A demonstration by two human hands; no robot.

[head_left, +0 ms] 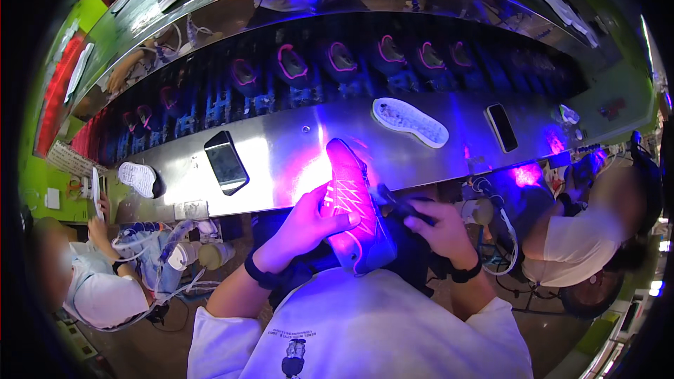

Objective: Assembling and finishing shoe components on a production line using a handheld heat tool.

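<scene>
Under violet light, a dark shoe upper with pale laces (349,200) points toe-away in front of my chest. Around its left side wraps my left hand (302,228), thumb pressed near the laces. On the other side, my right hand (444,230) is closed on the dark handle of what looks like a brush (399,203). The brush's head reaches the shoe's right side; whether it touches is not clear. A white shoe sole (411,122) lies on the metal bench (274,126) beyond my hands.
Two phones (226,162) (500,128) and another white sole (137,179) rest on the bench. Behind it, several dark shoes with pink collars (291,62) stand in a row on a dark conveyor. Co-workers sit at left (105,288) and right (576,245), near hoses and pots (214,255).
</scene>
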